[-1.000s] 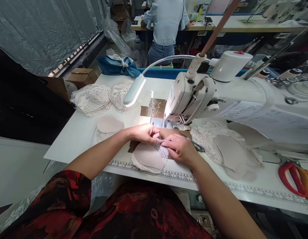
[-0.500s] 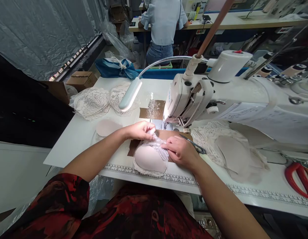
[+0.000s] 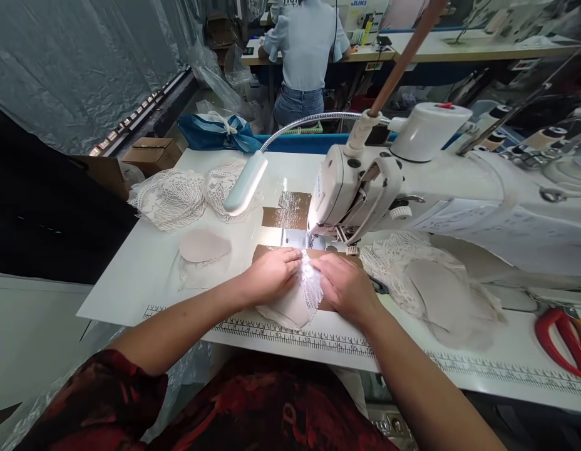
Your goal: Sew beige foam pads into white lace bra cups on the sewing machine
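Note:
A white lace piece with a beige cup (image 3: 290,310) lies on the table just in front of the sewing machine (image 3: 340,188). My left hand (image 3: 272,274) presses on its upper left part, fingers together and holding the lace edge. From the right, my right hand (image 3: 343,285) holds the lace with bent fingers. Both hands are close to the needle area (image 3: 310,240). Beneath them is a brown patch (image 3: 262,252) on the table. Dark-handled snips (image 3: 379,286) lie beside my right hand, partly hidden by it.
Lace piles (image 3: 171,197) lie at the back left, with a beige cup (image 3: 203,245) nearer. More lace and cups (image 3: 436,291) lie right. A lamp (image 3: 246,183) hangs over the table. Red-handled scissors (image 3: 560,341) are far right. A person (image 3: 304,56) sits ahead.
My left hand has moved down and slightly right onto the cup, covering its upper left. The lace piece has turned and shifted. My right hand has moved only a little.

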Tool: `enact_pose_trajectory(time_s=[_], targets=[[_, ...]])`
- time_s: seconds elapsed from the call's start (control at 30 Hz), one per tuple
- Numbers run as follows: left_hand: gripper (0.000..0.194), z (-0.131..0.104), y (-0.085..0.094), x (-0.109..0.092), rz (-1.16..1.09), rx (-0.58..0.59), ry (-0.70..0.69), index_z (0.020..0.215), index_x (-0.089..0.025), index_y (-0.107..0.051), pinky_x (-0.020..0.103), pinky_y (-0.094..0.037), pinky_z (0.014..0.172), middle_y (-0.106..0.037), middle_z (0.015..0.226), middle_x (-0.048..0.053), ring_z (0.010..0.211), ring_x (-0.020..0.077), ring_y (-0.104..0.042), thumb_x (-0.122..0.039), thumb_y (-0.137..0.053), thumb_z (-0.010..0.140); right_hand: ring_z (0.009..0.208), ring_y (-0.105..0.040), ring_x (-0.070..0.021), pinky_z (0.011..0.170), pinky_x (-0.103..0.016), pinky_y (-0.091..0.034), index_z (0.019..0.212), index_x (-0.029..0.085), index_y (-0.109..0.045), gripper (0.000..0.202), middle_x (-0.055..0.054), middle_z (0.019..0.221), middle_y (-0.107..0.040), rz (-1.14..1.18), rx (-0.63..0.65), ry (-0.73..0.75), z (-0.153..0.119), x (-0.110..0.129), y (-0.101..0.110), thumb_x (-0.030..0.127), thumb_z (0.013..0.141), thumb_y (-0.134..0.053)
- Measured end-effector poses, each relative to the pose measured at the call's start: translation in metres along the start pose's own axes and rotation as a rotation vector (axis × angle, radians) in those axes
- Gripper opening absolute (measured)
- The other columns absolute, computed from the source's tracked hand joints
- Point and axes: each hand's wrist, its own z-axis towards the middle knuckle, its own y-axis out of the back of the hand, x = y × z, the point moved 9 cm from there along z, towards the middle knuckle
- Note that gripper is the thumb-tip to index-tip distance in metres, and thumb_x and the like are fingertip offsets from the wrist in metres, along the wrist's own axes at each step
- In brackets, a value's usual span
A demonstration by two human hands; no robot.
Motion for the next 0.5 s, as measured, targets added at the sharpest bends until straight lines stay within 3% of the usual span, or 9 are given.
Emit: enact_pose_trajectory(time_s=[0.17,0.33,0.5], targets=[[0.035,0.012,-0.003,0.001,0.054,0.030,-0.042,0.121,-0.006,-0.059,0.044,-0.050,0.100,-0.059,0.128,0.019,0.118,0.0278,-0.057,-0.021,-0.047,0.092,0.079,-0.049,-0.0204,0.068,-0.031,-0.034,0.118,0.020,-0.066,0.041,-0.008,0.088,-0.061,-0.198,0.154,-0.104,0.003,-0.005,-0.011,0.010,0.085,-0.042],[0.039,0.017,-0.001,0.010,0.123,0.067,0.000,0.124,-0.005,-0.057,0.045,-0.050,0.099,-0.056,0.132,0.018,0.118,0.0297,-0.054,-0.019,-0.049,0.088,0.076,-0.049,-0.0200,0.066,-0.032,-0.030,0.120,0.022,-0.065,0.040,-0.007,0.088,-0.061,-0.233,0.180,-0.160,0.008,-0.009,-0.012,0.012,0.088,-0.042],[0.044,0.022,-0.006,0.021,0.127,0.072,-0.067,0.127,-0.002,-0.056,0.042,-0.047,0.104,-0.054,0.135,0.020,0.122,0.0298,-0.052,-0.020,-0.050,0.087,0.072,-0.049,-0.0196,0.062,-0.033,-0.026,0.117,0.022,-0.065,0.038,-0.007,0.085,-0.061,-0.272,0.151,-0.200,0.013,-0.011,-0.010,0.013,0.087,-0.043]])
